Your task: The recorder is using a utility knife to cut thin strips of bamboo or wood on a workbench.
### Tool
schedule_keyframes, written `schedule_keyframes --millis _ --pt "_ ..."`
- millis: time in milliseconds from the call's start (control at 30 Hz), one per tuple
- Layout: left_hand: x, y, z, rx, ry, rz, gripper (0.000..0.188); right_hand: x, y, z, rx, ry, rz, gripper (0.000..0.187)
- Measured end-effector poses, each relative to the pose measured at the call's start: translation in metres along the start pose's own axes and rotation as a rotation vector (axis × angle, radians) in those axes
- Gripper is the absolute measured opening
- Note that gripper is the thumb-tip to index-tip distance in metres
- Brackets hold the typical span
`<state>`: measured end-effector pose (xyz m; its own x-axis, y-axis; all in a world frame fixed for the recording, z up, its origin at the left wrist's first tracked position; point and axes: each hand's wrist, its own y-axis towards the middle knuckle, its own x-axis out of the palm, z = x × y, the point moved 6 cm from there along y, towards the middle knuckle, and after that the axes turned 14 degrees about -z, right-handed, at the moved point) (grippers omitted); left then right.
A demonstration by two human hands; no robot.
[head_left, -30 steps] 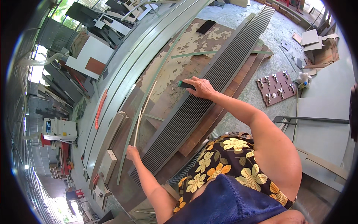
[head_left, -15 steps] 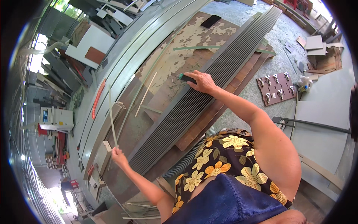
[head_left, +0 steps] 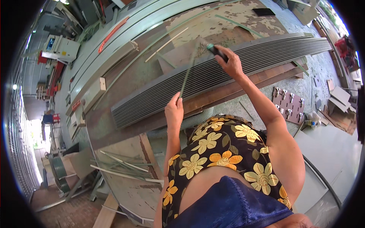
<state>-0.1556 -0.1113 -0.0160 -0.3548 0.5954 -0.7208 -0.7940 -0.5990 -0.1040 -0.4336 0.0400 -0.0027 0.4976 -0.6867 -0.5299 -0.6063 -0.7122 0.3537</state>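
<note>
A long dark ribbed panel [head_left: 148, 102] lies across the worktable in front of me. My left hand [head_left: 174, 114] is closed on the lower end of a thin greenish strip [head_left: 186, 79], near the panel's close edge. The strip slants up over the ribs toward the far side, its upper end blurred. In my right hand [head_left: 231, 64], above the panel's far edge, is a hand tool with a black and teal handle [head_left: 218, 52]. Its tip points away from me, close to the strip's upper end. That tip is too smeared to make out.
The worn brown worktable [head_left: 133, 78] carries a pale thin stick [head_left: 166, 45], a green strip [head_left: 239, 26] and a black flat device [head_left: 264, 12]. An orange-red tube [head_left: 113, 34] lies beyond. At right is a brown board with metal clips [head_left: 289, 104]; a grey hose [head_left: 182, 125] runs below the panel.
My left hand has brought the strip from the panel's left end toward the middle, nearer my right hand. The tool stays in my right hand. The view has turned.
</note>
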Motion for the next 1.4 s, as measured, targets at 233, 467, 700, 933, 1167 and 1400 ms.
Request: schedule_keyframes --millis 233,467,700,933,1167,1400 --pt "-0.001 -0.024 0.015 -0.039 0.132 0.06 0.024 0.065 -0.053 -0.076 -0.09 0.011 -0.723 0.044" --pt "0.004 -0.04 0.011 -0.097 0.022 -0.02 0.022 0.049 -0.007 -0.016 0.04 -0.204 -0.479 0.042" --pt "0.007 -0.061 -0.024 -0.213 -0.46 -0.186 0.025 0.039 0.002 -0.031 -0.013 -0.108 -0.542 0.047" --pt "0.015 -0.072 -0.025 -0.23 -0.704 -0.345 0.035 0.081 -0.057 -0.083 -0.226 0.033 -0.903 0.05" --pt "0.009 -0.089 -0.024 -0.238 -0.878 -0.415 0.036 0.044 0.016 -0.011 0.091 -0.223 -0.564 0.045" --pt "0.008 -0.091 -0.035 -0.251 -0.952 -0.425 0.037 0.071 -0.008 -0.047 -0.127 -0.077 -0.8 0.044"
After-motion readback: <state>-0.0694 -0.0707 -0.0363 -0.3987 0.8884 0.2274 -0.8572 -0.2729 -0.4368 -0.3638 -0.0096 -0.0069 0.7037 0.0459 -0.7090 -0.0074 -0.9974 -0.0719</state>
